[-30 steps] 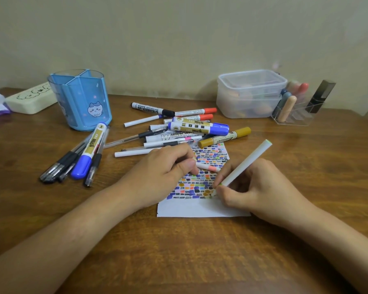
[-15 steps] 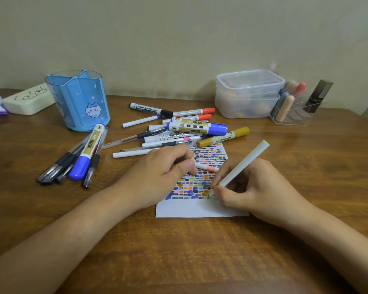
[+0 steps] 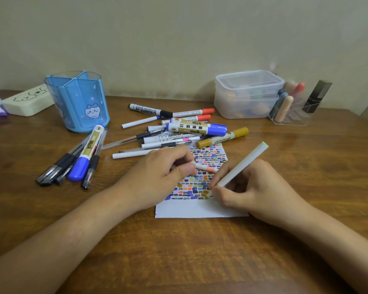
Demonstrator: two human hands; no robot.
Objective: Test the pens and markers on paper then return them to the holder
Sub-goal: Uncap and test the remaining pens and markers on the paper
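Two hands at work — our right hand (image 3: 253,187) pinches a white green-tipped marker (image 3: 241,166) on the swatch-covered paper (image 3: 200,209) while our left hand (image 3: 164,168), curled around a pink-ended marker (image 3: 206,168), pins the sheet; we'd keep strokes short, with the blue holder (image 3: 79,102) waiting far left.

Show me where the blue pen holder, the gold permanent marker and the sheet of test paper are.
blue pen holder (image 3: 81,107): head view, front wall beside the cat sticker.
gold permanent marker (image 3: 222,139): head view, middle of its labelled barrel.
sheet of test paper (image 3: 191,210): head view, blank white strip at its near edge.
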